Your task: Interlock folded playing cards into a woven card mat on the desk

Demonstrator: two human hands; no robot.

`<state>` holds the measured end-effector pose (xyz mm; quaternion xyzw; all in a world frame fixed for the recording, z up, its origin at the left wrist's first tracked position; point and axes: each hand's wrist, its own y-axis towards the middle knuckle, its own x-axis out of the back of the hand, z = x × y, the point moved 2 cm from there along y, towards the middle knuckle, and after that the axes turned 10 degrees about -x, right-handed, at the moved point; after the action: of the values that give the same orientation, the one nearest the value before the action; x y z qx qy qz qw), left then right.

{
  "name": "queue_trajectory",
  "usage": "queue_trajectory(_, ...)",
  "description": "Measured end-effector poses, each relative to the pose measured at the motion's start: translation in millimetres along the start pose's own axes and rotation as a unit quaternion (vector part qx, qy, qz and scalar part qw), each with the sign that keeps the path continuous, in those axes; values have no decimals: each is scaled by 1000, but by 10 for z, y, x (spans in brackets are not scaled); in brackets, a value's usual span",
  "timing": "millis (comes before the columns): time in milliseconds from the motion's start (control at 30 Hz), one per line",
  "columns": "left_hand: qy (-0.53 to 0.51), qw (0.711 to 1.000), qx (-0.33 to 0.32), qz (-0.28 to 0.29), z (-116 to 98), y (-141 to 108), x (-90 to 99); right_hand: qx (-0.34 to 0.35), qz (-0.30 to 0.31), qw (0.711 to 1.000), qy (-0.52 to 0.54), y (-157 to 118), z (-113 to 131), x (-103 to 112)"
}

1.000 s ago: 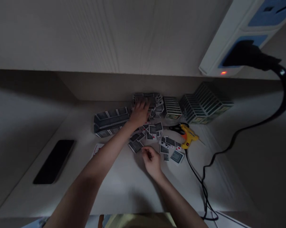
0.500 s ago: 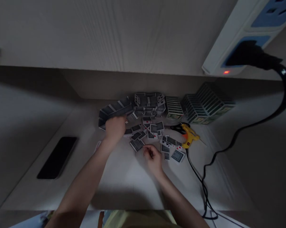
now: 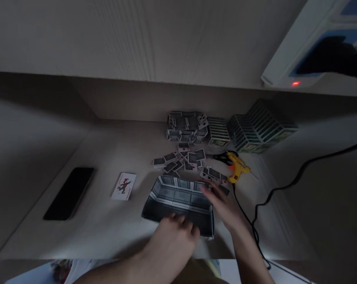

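Since the wide piece of joined playing cards (image 3: pixel 178 200) looks thin and easy to bend, soft, even hands on both sides would suit it best, with no hard squeezing in one spot. It would also help to keep it level and away from the loose cards (image 3: pixel 180 163). The two hands are apart, one on each side of the piece. The left hand (image 3: pixel 172 240) is at the near long edge, with its fingers curled over it. The right hand (image 3: pixel 222 207) is at the far right corner, with its fingers spread over the top edge, but it is blurry, so I cannot tell how tight it holds. The piece sits between the hands, in front of the loose cards. A yellow glue gun (image 3: pixel 237 167) lies near the right hand, and a joker card (image 3: pixel 123 186) lies on the desk to the left of the piece.
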<state>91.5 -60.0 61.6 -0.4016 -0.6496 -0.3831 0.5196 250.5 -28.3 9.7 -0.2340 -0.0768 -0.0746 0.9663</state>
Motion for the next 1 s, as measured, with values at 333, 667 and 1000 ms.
queue_trajectory(333, -91, 994, 25, 63, 256, 165, -279, 152, -139, 970, -129, 329, -228, -134)
queue_trajectory(667, -301, 897, 230, -229, 909, -237, 63, 190, -219, 955, -60, 516, -24, 125)
queue_trajectory(1000, -442, 805, 297, -261, 1306, -420, -455, 131, -220, 941, -221, 1078, 225, 274)
